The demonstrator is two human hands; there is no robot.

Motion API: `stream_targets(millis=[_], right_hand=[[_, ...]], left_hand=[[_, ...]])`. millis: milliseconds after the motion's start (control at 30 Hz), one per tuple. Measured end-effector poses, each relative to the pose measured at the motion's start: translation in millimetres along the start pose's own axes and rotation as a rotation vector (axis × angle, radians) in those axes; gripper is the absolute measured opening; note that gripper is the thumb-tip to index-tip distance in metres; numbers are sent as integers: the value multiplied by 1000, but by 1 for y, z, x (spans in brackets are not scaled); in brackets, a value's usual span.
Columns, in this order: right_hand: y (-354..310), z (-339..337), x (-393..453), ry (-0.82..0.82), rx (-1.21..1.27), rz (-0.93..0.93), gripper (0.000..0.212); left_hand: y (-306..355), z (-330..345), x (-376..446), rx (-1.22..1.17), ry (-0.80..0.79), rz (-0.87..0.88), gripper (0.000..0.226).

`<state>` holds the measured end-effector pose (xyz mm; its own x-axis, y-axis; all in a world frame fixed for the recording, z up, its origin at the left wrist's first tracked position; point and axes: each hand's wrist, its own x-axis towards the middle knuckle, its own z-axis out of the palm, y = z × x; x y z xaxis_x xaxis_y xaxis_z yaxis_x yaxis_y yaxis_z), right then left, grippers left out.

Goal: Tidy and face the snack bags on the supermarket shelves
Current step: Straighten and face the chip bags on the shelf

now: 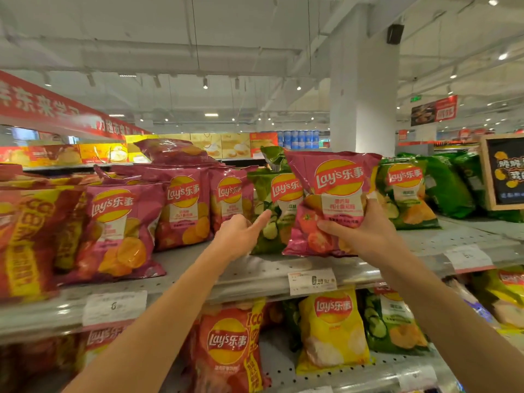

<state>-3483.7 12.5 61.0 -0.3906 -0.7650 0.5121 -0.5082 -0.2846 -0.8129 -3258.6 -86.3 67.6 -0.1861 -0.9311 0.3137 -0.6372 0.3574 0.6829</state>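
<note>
Shelf (255,275) of grey perforated metal, top tier, carries a row of crisp bags standing upright with fronts facing out. Right hand (365,231) grips a pink bag (330,202) by its lower right part, thumb on the front, fingers curled behind; the bag is upright, its bottom edge at the shelf's front part, roughly mid-length. Left hand (239,235) holds nothing: index finger stretched out, tip touching the front of a green bag (273,214) that stands just behind and left of the held pink one; the other fingers are curled in.

Left of the green bag, three more pink bags (181,211) stand in a row toward the shelf's left end, with another lying flat on top of them. At the far left end stands a red and yellow bag (25,236), blurred. Right of the held bag, a second green bag (405,191) stands upright, with more green ones lying behind it toward the right end.

Price tags (312,280) are clipped along the shelf's front edge. On the tier below stand a red bag (226,347), a yellow bag (333,330) and a green one, side by side. A chalkboard sign (504,171) stands at the top shelf's right end.
</note>
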Motion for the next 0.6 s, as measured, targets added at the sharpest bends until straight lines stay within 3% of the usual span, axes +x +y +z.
stream_targets(millis=[167,367,467,600], right_hand=[[-32,38,-1,61,35,-35,89],[-69,91,-11,78,26,-146,78],[-79,126,-20,-12,7,-212,80],[-81,169,-18,-193,44,-92,93]], left_hand=[[-40,-50,-43,316,111,116,74],[-67,-88,-85,675,12,125,78],[-72,-94,-96,759,50,141,57],[-75,-96,-101,737,109,134,44]])
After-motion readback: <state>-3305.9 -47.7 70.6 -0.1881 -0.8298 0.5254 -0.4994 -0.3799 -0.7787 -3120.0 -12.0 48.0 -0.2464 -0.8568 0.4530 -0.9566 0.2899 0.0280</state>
